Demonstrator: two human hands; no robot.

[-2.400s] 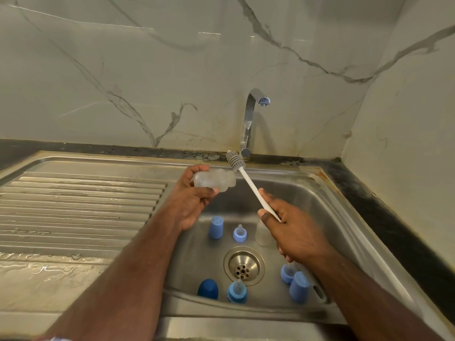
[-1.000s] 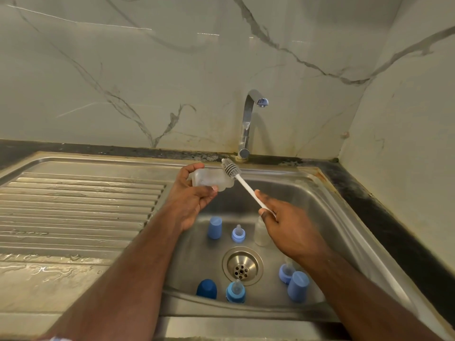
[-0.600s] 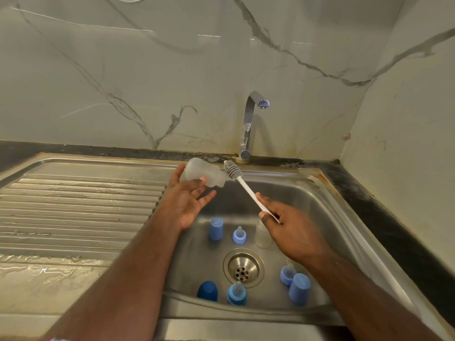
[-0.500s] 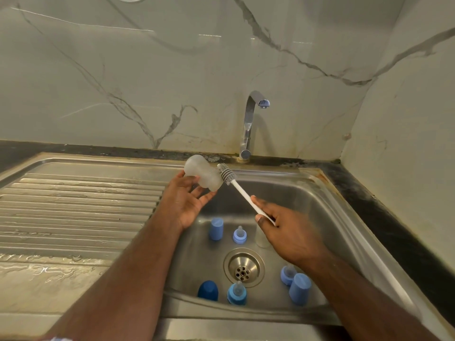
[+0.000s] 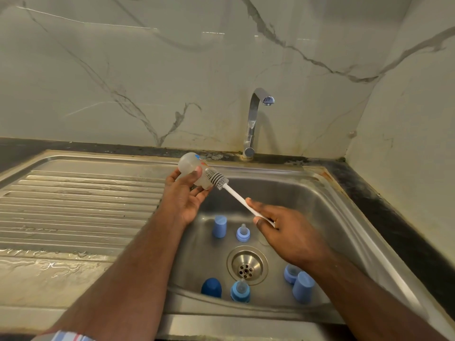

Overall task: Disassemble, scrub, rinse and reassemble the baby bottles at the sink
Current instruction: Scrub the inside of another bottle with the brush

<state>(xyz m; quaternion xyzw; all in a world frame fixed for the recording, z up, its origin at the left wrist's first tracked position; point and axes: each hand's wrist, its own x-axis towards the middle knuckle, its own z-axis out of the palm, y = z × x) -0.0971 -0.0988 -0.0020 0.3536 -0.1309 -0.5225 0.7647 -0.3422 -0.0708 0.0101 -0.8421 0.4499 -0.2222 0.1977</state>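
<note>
Stainless sink point(image 5: 327, 200) with ribbed draining surface point(image 5: 81, 200) at left and tap point(image 5: 253, 119), not running, at the back wall. On the basin floor around the drain point(image 5: 247, 265) lie the dismantled parts: light blue caps point(image 5: 219, 226) and point(image 5: 303, 287), a dark blue cap point(image 5: 211, 287), and teat-and-collar units point(image 5: 243, 233) and point(image 5: 240, 291); a further blue piece point(image 5: 289, 273) is partly hidden by the right forearm. Left hand point(image 5: 186, 195) holds the clear bottle body point(image 5: 192, 169) above the basin's rear left corner, fingers curled beneath it and thumb pressed on its side; it lies tilted, base up and to the left. Right hand point(image 5: 283, 232) grips the white handle of the bottle brush point(image 5: 216, 178), fingers closed around it; the grey bristle head lies against the bottle's lower right end, seemingly at its mouth. Step in hand, as judged: scrubbing. The next move calls for aligning the brush with the opening and keeping a steady left-hand hold on a probably slippery bottle; rinsing would require opening the tap.
</note>
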